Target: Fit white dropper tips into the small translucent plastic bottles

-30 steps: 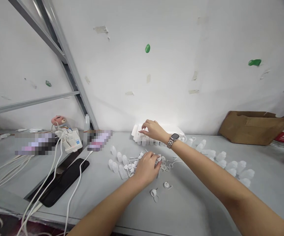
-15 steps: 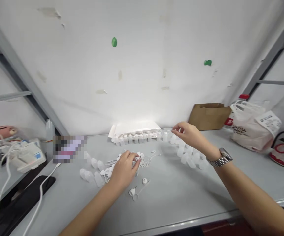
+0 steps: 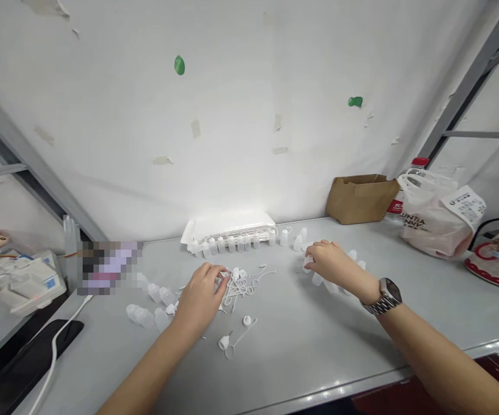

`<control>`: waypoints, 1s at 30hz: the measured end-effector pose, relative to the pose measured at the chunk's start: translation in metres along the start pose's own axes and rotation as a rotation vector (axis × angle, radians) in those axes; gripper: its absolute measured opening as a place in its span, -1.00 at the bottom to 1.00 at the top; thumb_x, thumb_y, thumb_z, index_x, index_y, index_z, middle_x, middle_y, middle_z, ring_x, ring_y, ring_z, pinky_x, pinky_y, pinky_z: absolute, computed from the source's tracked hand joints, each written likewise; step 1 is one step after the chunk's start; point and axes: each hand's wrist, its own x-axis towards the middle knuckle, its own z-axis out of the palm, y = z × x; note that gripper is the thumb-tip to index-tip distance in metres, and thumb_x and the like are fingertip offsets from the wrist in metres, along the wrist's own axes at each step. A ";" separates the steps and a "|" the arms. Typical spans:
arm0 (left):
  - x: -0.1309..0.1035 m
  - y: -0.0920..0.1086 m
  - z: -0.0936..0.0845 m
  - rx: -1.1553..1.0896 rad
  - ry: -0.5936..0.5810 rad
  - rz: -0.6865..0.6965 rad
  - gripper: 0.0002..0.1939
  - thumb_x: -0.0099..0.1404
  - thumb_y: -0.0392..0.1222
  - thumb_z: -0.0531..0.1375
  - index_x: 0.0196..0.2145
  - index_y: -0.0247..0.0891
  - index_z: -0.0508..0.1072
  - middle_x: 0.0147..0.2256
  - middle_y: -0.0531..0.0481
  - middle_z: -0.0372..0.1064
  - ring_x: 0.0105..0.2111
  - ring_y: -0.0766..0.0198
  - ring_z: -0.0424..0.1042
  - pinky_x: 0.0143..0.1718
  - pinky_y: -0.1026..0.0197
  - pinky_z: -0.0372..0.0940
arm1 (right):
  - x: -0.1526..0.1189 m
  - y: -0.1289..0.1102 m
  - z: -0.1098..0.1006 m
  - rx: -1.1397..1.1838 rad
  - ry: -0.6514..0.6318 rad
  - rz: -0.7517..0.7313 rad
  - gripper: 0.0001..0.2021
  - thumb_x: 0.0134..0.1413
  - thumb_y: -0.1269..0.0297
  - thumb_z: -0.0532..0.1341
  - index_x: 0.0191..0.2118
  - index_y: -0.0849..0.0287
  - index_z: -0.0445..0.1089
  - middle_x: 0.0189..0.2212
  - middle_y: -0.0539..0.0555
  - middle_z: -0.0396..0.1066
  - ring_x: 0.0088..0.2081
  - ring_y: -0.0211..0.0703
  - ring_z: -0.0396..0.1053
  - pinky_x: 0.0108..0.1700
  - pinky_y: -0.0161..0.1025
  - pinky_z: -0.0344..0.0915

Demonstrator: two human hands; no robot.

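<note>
My left hand (image 3: 202, 294) is beside a pile of white caps with ring straps (image 3: 238, 286). Its thumb and fingers are curled together, and I cannot make out what is between them. My right hand (image 3: 329, 264), wearing a metal-band watch, is closed on a small translucent bottle (image 3: 307, 263) among a cluster of loose bottles (image 3: 317, 279). Capped bottles (image 3: 240, 244) stand in a row at the back, with one capped bottle (image 3: 284, 238) at the right end. More bottles (image 3: 139, 316) lie left of my left hand.
A white flat stack (image 3: 232, 223) lies against the wall behind the row. To the right are a cardboard box (image 3: 357, 202) and a plastic bag (image 3: 431, 225). A phone (image 3: 113, 268), cables and a black strip (image 3: 59, 346) lie left. Loose caps (image 3: 224, 343) are near the front.
My right hand has moved from the back row toward the loose bottles and closed on one. The bottle at the row's end stands free. My left hand stays by the caps; the view has shifted slightly.
</note>
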 end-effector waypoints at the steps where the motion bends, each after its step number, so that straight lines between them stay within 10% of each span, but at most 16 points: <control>1: 0.000 0.000 0.000 -0.011 -0.001 -0.007 -0.73 0.25 -0.10 -0.06 -0.23 -0.17 0.38 -0.25 -0.02 0.31 -0.26 0.19 0.35 -0.23 0.12 0.25 | 0.001 -0.003 -0.002 0.007 0.001 -0.004 -0.91 -0.12 0.42 0.22 -0.57 0.19 0.34 -0.52 0.11 0.39 -0.35 0.00 0.31 -0.30 -0.15 0.11; 10: -0.004 0.016 0.001 -0.509 -0.137 -0.001 -0.54 -0.02 -0.04 0.27 -0.12 -0.10 0.41 -0.15 -0.02 0.37 -0.20 0.18 0.38 -0.28 0.19 0.32 | 0.005 -0.074 -0.030 0.837 -0.152 -0.121 -0.79 -0.10 0.13 0.25 -0.36 0.15 0.41 -0.50 0.00 0.34 -0.43 -0.23 0.29 -0.40 -0.30 0.20; 15: -0.009 0.026 0.000 -0.649 -0.078 -0.098 -0.76 -0.01 -0.09 0.26 -0.34 -0.19 0.51 -0.37 0.01 0.46 -0.36 0.23 0.42 -0.32 0.20 0.33 | 0.000 -0.096 -0.020 1.336 -0.281 -0.090 -0.78 -0.15 0.18 0.30 -0.35 0.18 0.40 -0.55 -0.05 0.30 -0.47 -0.28 0.27 -0.39 -0.28 0.22; 19: -0.012 0.030 -0.004 -0.826 -0.276 -0.104 -0.77 0.11 -0.05 0.17 -0.42 -0.26 0.50 -0.47 -0.02 0.47 -0.42 0.23 0.43 -0.44 0.24 0.33 | -0.007 -0.101 -0.014 1.624 -0.323 -0.108 -0.77 -0.17 0.23 0.32 -0.32 0.18 0.40 -0.54 -0.07 0.31 -0.46 -0.30 0.29 -0.32 -0.25 0.24; 26: -0.015 0.032 -0.006 -0.800 -0.388 -0.008 -0.74 0.12 -0.03 0.16 -0.31 -0.23 0.48 -0.36 -0.04 0.48 -0.34 0.22 0.44 -0.33 0.22 0.33 | -0.024 -0.108 -0.020 1.633 -0.190 -0.081 -0.83 -0.06 0.18 0.25 -0.35 0.14 0.35 -0.38 0.01 0.37 -0.35 -0.23 0.34 -0.25 -0.20 0.28; 30: -0.013 0.022 -0.005 -0.363 -0.189 0.063 -0.69 0.15 -0.03 0.12 -0.15 -0.12 0.42 -0.28 0.00 0.44 -0.28 0.21 0.39 -0.29 0.19 0.29 | -0.081 -0.054 -0.022 1.168 -0.028 0.053 -0.79 0.01 0.06 0.16 -0.27 0.05 0.28 -0.42 0.07 0.40 -0.39 -0.11 0.37 -0.29 -0.11 0.30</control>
